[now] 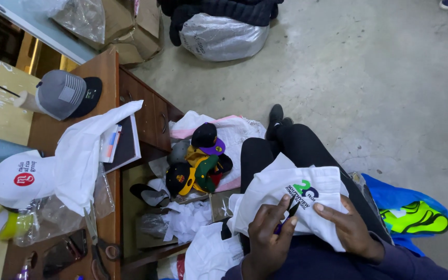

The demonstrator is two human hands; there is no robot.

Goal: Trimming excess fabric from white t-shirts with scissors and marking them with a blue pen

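On the lap, low in the view, a white cloth with a printed logo is spread over the black-trousered knees. It is pinned down by the right hand, which is laid flat and open on the cloth's lower right part, fingers stretched toward the logo. Just to the left of it, the left hand is closed around a small dark tool, and the tool's tip is pressed to the cloth right under the logo. A purple bit of the tool is seen between the fingers; whether it is a snipper or a seam ripper cannot be told, since most of it is swallowed by the grip. The cloth's lower edge is covered by both hands and by a dark sleeve, and its left side runs down into more white fabric, cut off at the frame's bottom.

Beside the knees, on the floor, a heap of caps in black, yellow, green and purple is piled on a pale sack. To the left, a wooden desk is seen, with a grey cap, a white cap and another white cloth draped across it. Scissors are laid near the desk's front edge, partly cut off. At far right, a blue bag holding something neon green is half hidden behind the leg.
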